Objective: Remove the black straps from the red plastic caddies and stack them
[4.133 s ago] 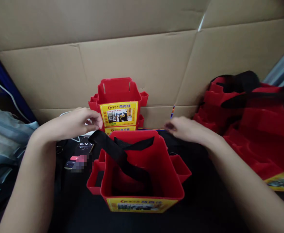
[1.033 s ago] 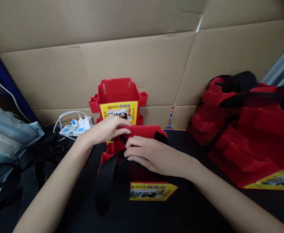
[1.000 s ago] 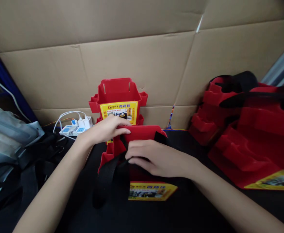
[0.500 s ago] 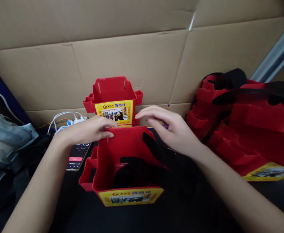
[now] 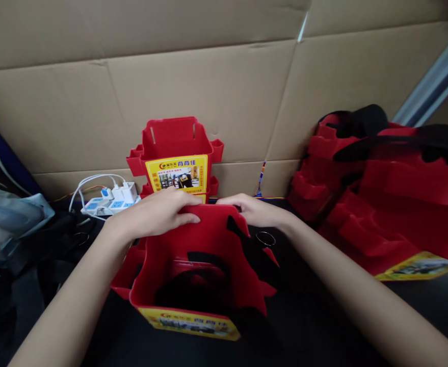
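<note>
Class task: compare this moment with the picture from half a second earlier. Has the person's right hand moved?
Yes. The right hand has come down from mid-air, level with the stacked red bins' yellow label, onto the far rim of the near red bin.

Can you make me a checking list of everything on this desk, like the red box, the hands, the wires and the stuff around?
Surface: black tabletop, dark and mostly covered.
Job's things: red plastic caddy with a yellow label, a black strap lying in it and over its right side.
Clutter: stacked red caddies behind; a pile of red caddies at right; a metal ring.
Hands: left hand and right hand both grip the caddy's far rim.
Cables: white power strip with white plugs and cords.
Surroundings: cardboard wall behind; grey bags at left.
</note>
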{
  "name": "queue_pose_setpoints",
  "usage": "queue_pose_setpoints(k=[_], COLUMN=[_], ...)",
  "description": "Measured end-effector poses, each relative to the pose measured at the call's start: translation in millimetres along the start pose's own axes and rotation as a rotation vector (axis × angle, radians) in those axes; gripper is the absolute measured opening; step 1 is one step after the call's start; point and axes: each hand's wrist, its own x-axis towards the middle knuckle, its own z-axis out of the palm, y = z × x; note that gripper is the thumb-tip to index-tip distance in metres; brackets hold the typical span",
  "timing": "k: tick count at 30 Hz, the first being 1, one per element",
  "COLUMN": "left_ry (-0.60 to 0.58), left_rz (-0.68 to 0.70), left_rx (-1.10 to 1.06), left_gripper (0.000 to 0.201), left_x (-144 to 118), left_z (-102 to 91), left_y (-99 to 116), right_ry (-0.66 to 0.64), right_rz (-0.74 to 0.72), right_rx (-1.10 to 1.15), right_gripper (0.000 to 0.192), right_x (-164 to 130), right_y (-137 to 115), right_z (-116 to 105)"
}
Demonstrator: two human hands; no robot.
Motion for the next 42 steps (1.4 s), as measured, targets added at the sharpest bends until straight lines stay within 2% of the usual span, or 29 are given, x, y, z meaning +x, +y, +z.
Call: queue_pose_setpoints(k=[4,6,8,10,11,12,13,15,16,18,22,24,26,28,30,31,33,38,40,42], left_ry=[0.017,0.023,0.032,0.042,0.044,0.044,0.038,0.024,0.022,0.027,0.042,0.036,0.028,0.026,0.023,0.024,0.024,0.033,0.042,0.043], left_rz=[0.016,0.022,0.021,0.013,0.011,0.011,0.014,0.024,0.029,0.036,0.02,0.007,0.005,0.006,0.008,0.01,0.017,0.025,0.02,0.019], left_rx=[0.003,0.005,0.008,0.014,0.017,0.014,0.008,-0.006,-0.011,-0.014,0.032,0.052,0.052,0.045,0.04,0.04,0.043,0.063,0.059,0.046], left_gripper=[0.013,0.014,0.014,0.015,0.014,0.014,0.014,0.014,0.014,0.014,0.015,0.016,0.015,0.013,0.012,0.012,0.011,0.014,0.014,0.013], left_x=[0,0,0,0,0,0,0,0,0,0,0,0,0,1,1,1,1,0,0,1], left_z=[0.3,1.0,1.6,1.7,1.6,1.4,1.2,0.6,0.4,0.4,1.3,1.6,1.4,0.9,0.6,0.6,0.8,1.8,1.9,1.5], left_y=[-2,-3,-3,-2,-2,-1,-1,0,0,0,-2,-3,-2,-2,-1,-1,-2,-3,-3,-2], right_ry=[-0.009,0.012,0.042,0.065,0.054,0.023,-0.035,-0.134,-0.156,-0.112,0.066,0.088,0.07,0.017,-0.061,-0.098,-0.13,-0.016,-0.033,-0.082], right_rz=[0.357,0.499,0.558,0.474,0.369,0.205,0.052,-0.084,-0.077,0.043,0.361,0.438,0.396,0.202,-0.007,-0.065,-0.043,0.21,0.211,0.119], right_rx=[-0.453,-0.547,-0.579,-0.561,-0.521,-0.445,-0.361,-0.254,-0.246,-0.32,-0.519,-0.544,-0.522,-0.422,-0.274,-0.216,-0.191,-0.36,-0.359,-0.306], right_gripper=[0.018,0.013,0.025,0.046,0.053,0.056,0.053,0.037,0.032,0.027,0.024,0.03,0.046,0.056,0.048,0.041,0.032,0.023,0.022,0.031], right_x=[-12,-22,-29,-31,-30,-28,-24,-17,-13,-10,-17,-24,-29,-28,-23,-19,-13,-13,-16,-17], right_y=[34,49,51,37,26,13,1,-14,-16,-6,35,43,35,15,-4,-9,-5,36,36,20], right_z=[-25,-40,-48,-48,-44,-38,-32,-20,-16,-15,-35,-44,-45,-38,-27,-23,-18,-32,-35,-31])
